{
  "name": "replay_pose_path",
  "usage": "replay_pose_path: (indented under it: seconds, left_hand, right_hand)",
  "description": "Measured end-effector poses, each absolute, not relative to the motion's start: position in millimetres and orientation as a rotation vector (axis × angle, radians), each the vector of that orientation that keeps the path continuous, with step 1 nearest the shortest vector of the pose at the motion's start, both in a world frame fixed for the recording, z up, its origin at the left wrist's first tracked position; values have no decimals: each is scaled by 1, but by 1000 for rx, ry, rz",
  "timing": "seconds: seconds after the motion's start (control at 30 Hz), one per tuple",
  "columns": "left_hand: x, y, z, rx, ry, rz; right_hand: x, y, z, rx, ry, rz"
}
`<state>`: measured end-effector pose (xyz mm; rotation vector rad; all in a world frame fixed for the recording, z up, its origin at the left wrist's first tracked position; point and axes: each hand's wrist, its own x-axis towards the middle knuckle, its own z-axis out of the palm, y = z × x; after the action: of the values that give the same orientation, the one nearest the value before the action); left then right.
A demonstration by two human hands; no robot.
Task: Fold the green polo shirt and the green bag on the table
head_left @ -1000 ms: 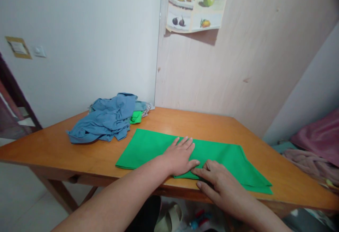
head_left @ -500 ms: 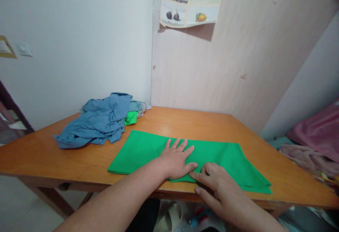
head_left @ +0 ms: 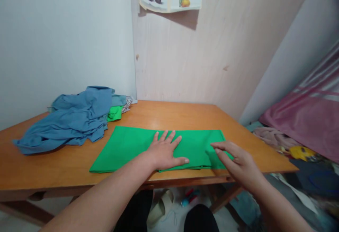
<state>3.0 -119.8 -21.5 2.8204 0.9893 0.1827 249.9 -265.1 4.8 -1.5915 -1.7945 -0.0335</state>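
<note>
- We rest our left hand (head_left: 164, 154) flat on the folded green cloth (head_left: 194, 149), fingers spread, gripping nothing.
- We have our right hand (head_left: 241, 163) at the cloth's right end, thumb and forefinger nearly meeting; we cannot tell if they pinch it.
- Our cloth lies near the table's (head_left: 174, 113) front edge.

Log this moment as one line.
left hand: flat on green cloth | right hand: over cloth's right end | blue cloth: heaped on table
</note>
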Motion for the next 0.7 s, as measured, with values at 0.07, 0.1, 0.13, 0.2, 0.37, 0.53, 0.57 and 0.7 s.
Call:
replay_pose_path:
  seconds: [0.07, 0.1, 0.13, 0.2, 0.37, 0.53, 0.57, 0.7]
  left_hand:
    - [4, -119, -21, 2821, 990, 180]
    - [4, -119, -21, 2823, 991, 180]
    - [4, -118, -21, 2826, 991, 182]
    - [4, -118, -21, 2832, 992, 191]
    - [5, -115, -24, 2844, 1000, 209]
    - [5, -115, -23, 2850, 1012, 211]
    - [5, -115, -23, 2850, 1012, 204]
    - [5, -114, -22, 2854, 1016, 177]
  right_hand:
    - [267, -272, 8, -1682, -1705, -85]
    - [274, -275, 8, -1718, -1672, -104]
    - [280, -279, 8, -1744, -1647, -121]
    - [290, -285, 6, -1789, -1622, -138]
    - [302, -294, -10, -1862, -1703, -144]
    - [317, -301, -26, -1967, -1569, -212]
    - [321, -302, -29, -1998, -1471, -239]
    - [334, -304, -32, -2124, -1221, -245]
